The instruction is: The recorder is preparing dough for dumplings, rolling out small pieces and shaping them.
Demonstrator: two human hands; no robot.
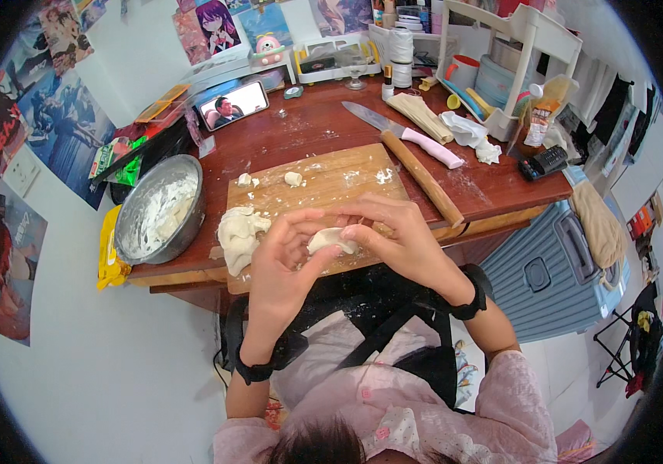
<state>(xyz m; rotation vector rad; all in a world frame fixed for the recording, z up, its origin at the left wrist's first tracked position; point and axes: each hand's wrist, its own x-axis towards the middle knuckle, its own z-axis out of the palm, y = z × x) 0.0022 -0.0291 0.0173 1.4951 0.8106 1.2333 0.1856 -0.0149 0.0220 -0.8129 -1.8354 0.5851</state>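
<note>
Between both hands, above the near part of a wooden cutting board (331,174), is a small flattened piece of dough (326,239). My left hand (288,261) pinches its lower edge with the thumb, the fingers curled behind it. My right hand (392,238) grips the dough's right side between thumb and fingers. A large lump of dough (238,235) lies on the board's left side, close to my left hand. Two small dough pieces, one being this cut piece (293,178), sit farther back amid flour crumbs. Part of the dough is hidden by my fingers.
Left of the board stands a floury metal bowl (160,211). Along the board's right edge lies a wooden rolling pin (421,177), with a pink-handled knife (404,133) beyond it. A phone (234,105) leans at the back. A remote control (543,163) lies near the table's right edge.
</note>
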